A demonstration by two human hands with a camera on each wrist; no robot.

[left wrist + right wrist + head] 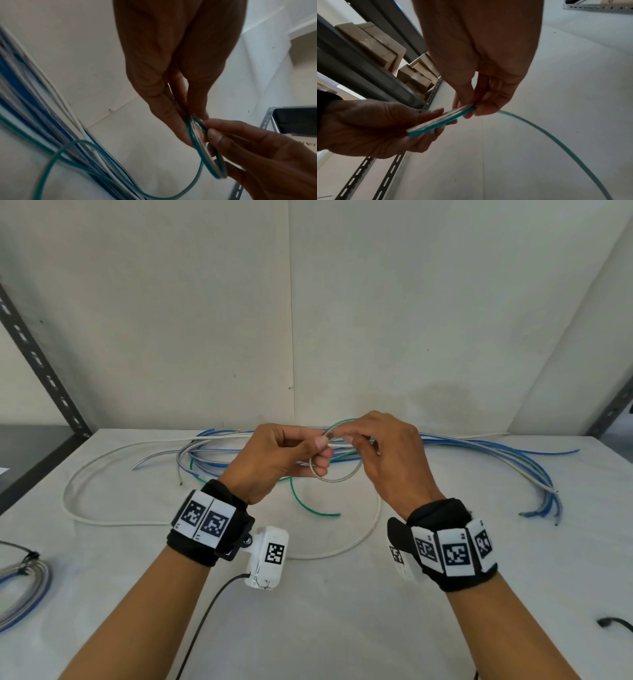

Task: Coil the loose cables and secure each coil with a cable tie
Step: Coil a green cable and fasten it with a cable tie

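A small coil of green-and-white cable (337, 474) is held up over the white table (342, 628) between both hands. My left hand (322, 451) pinches the coil's left side with thumb and fingers. My right hand (346, 438) pinches its top right. In the left wrist view the left hand (195, 117) grips the top of the coil (204, 151), with several turns lying side by side. In the right wrist view the right hand (471, 111) pinches one end of the coil (440, 121). The cable's green tail (303, 501) hangs down to the table.
Loose blue, white and grey cables (222, 451) lie in a long bundle across the back of the table. A thick white cable (102, 520) loops toward the front. A tied coil (24, 587) lies at the left edge, a black cable tie (613, 623) at the right. Slotted shelf posts (37, 354) flank the table.
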